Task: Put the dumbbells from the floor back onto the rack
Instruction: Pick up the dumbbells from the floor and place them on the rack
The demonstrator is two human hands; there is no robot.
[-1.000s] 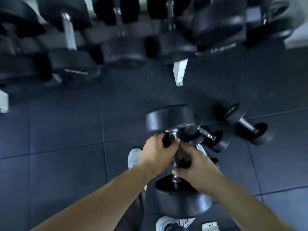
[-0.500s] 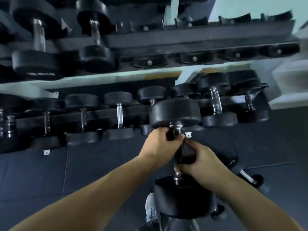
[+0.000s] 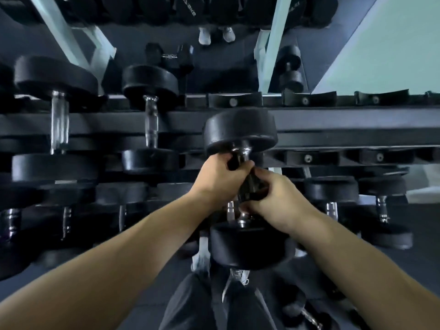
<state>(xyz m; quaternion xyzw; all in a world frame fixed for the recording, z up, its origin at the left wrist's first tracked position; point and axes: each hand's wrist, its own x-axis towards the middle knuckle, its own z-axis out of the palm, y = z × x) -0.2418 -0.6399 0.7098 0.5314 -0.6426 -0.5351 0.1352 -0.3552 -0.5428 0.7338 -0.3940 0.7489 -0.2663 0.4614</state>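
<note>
a dark rubber floor [image 3: 426, 258] is seen under a black gym rack [image 3: 333, 122], with a pale green wall [image 3: 392, 44] behind. one black dumbbell [image 3: 240, 132] is held up in front of the rack's top rail. its handle is gripped by the left hand [image 3: 219, 177] and the right hand [image 3: 276, 201]. two big dumbbells [image 3: 56, 79] [image 3: 150, 82] are laid on the top shelf, left of it.

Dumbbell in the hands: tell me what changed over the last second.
The dumbbell was lifted upward and is now level with the upper rail of the rack, near an empty cradle. Unchanged: the left hand and right hand both grip it, left hand nearer the far head.
</note>
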